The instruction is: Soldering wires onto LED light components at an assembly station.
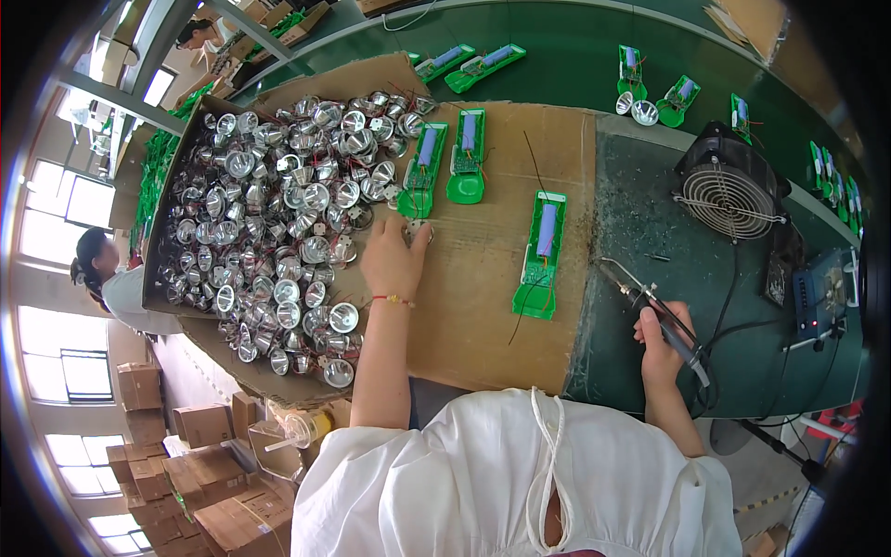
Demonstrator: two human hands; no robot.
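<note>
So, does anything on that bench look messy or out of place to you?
Yes: dark specks litter the green worktop beside the cardboard sheet, left of the fan. They look odd because they're scattered loosely, like debris; I can't tell what they are.

I saw daylight glaring white in the windows (pixel 46 371) at the left and highlights glinting on the silver reflectors (pixel 316 197); the desk (pixel 622 371) was well lit, while straight edges bowed toward a dark rim.
</note>
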